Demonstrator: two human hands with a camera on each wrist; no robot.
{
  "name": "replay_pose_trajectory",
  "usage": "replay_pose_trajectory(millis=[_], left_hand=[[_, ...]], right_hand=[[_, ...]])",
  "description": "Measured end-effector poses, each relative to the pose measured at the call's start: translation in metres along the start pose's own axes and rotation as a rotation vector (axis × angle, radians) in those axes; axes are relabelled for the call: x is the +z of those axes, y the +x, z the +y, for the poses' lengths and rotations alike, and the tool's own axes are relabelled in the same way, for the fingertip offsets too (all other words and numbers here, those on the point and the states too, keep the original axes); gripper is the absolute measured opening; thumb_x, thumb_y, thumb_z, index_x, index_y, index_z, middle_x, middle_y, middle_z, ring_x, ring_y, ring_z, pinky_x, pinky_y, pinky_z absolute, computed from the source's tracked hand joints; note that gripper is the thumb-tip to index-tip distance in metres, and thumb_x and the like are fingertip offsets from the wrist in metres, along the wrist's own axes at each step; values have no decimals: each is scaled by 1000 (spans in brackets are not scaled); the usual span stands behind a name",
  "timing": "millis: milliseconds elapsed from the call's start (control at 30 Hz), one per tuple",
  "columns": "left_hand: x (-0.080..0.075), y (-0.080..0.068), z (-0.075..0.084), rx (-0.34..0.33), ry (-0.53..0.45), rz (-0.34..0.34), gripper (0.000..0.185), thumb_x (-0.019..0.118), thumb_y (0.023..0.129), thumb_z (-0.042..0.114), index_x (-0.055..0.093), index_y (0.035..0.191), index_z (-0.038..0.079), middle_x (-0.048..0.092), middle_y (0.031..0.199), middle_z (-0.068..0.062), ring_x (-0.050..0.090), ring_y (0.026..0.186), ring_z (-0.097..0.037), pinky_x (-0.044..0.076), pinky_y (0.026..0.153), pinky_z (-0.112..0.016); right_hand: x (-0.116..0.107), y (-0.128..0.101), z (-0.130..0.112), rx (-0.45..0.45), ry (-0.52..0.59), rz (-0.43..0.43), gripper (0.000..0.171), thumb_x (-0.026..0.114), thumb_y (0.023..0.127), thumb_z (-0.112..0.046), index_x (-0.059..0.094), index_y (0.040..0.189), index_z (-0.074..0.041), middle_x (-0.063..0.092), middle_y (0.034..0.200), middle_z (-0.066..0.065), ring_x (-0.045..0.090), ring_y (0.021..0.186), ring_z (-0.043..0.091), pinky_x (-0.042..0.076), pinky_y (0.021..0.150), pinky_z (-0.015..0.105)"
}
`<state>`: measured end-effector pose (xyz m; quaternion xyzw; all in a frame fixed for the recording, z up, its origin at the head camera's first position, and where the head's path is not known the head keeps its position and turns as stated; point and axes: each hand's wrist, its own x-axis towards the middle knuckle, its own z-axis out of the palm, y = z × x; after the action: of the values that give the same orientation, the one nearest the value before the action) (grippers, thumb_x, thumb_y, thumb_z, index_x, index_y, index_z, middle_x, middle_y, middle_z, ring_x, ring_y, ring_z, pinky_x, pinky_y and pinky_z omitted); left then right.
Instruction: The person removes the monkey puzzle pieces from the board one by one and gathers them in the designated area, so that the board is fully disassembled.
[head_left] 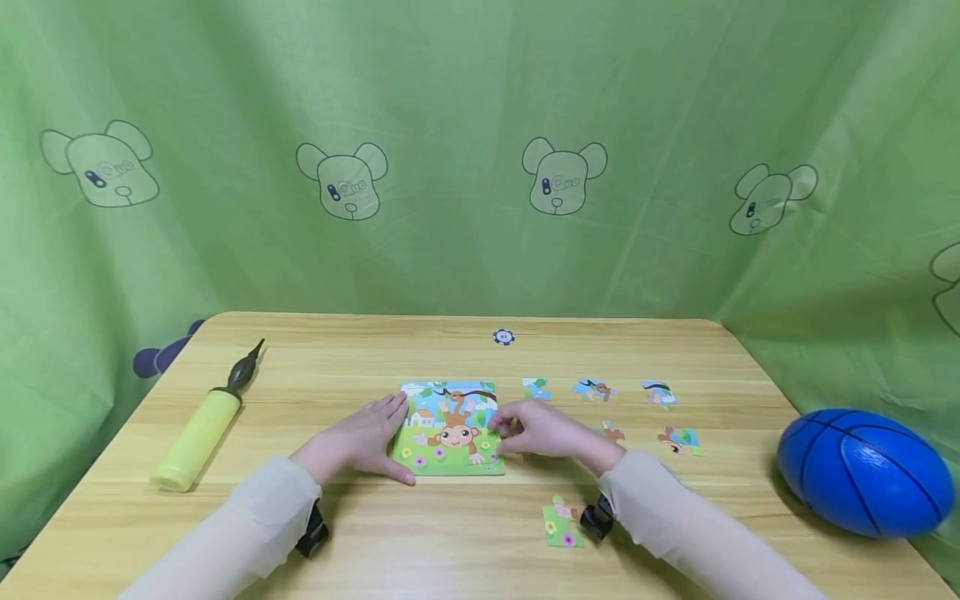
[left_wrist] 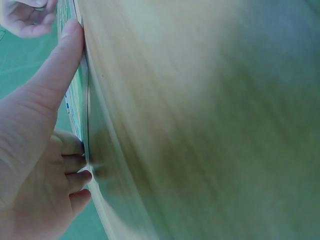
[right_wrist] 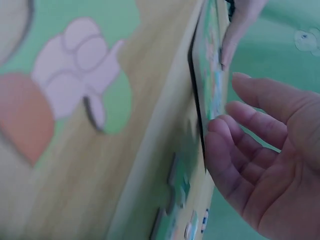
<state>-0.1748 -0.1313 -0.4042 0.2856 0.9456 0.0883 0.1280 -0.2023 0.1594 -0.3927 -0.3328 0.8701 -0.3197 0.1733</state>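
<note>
A monkey picture puzzle board lies flat at mid-table. Along its left edge rests my left hand, fingers extended and thumb at the near corner; the left wrist view shows the thumb along the board's side. My right hand is at the opposite edge, its fingers loosely bent with fingertips right at the rim. No piece shows in its palm in the right wrist view. Loose puzzle pieces lie to the right, including a leafy piece and a branch piece. A flower piece sits nearer me.
More puzzle pieces, such as a monkey-face piece, lie beyond my right forearm. A yellow hand pump lies at the left. A blue ball rests at the right edge. A round marker is near the back, before a green curtain.
</note>
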Motion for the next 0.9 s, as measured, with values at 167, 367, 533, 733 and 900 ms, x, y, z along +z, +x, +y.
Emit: replay_pose_trajectory(millis=[167,367,533,733,900], left_hand=[[-1,0,1,-1,-10,-1,114,65,69,65,19,142,-8,11,149,-23,11,136,-36,11,110,-42],[-1,0,0,-5,-12,-2,114,65,69,66,19,142,-8,11,149,-23,11,136,-36,11,110,-42],[0,1,0,-6,-7,-2,114,64,68,66,18,143,-8,11,149,-23,11,136,-36,11,110,-42],[0,1,0,-11,-8,-1,114,65,68,66,18,142,-8,12,149,-23,11,136,-36,11,110,-42],[-1,1,1,-11,-2,-6,114,64,69,66,19,142,-8,12,149,-23,11,136,-36,11,110,-42]], right_hand=[[8,11,0,8,-63,7,30,73,79,-12,64,107,-6,56,84,0,47,69,12,44,59,25],[12,17,-3,8,-159,-19,42,74,78,-15,61,117,-3,52,82,-1,45,72,13,41,61,27],[12,18,-8,20,-205,-44,51,74,79,-18,57,123,-2,50,85,-1,44,75,15,40,62,29],[13,19,-10,13,-254,-47,47,74,78,-18,59,121,-3,49,85,-1,43,73,15,39,60,28],[14,19,-10,7,-268,-43,44,75,78,-18,60,117,-5,49,84,-1,44,73,15,39,60,28]])
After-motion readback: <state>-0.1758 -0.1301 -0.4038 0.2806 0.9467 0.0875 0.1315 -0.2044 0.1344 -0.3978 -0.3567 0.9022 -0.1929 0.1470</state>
